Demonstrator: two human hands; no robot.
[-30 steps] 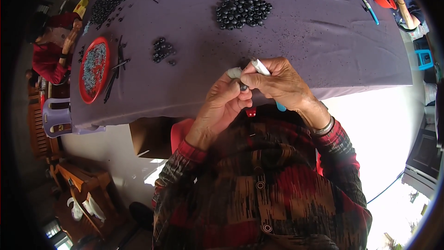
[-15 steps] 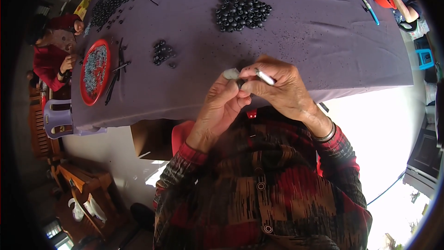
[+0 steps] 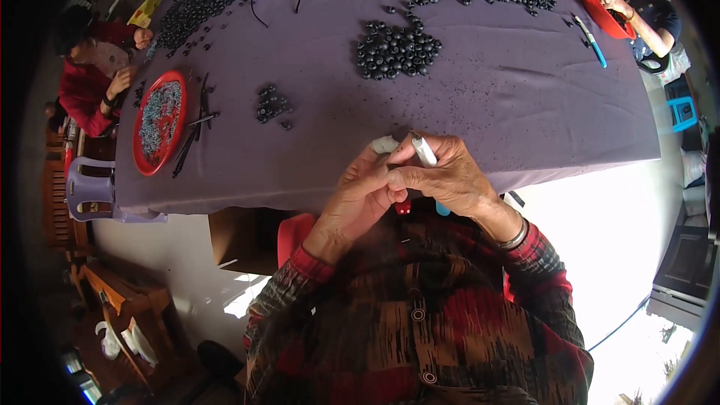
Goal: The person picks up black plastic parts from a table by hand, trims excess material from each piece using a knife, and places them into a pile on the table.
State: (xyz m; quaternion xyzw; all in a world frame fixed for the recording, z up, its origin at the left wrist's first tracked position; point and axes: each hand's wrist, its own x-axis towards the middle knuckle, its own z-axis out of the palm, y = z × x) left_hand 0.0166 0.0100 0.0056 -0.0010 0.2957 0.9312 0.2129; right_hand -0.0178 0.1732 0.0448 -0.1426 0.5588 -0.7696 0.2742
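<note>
A tool (image 3: 425, 152) is gripped by the right hand (image 3: 457, 180) near the counter (image 3: 315, 157) edge. Whether anything is pinched by the left hand (image 3: 358, 201) cannot be told; its fingers may be jabbed by a slip.

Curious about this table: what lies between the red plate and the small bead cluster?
Mostly thin dark stick-like things lie between plate and bead cluster in the head view.

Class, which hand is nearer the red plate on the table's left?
Left. The left hand is right of the red plate; the right hand is farther right.
</note>
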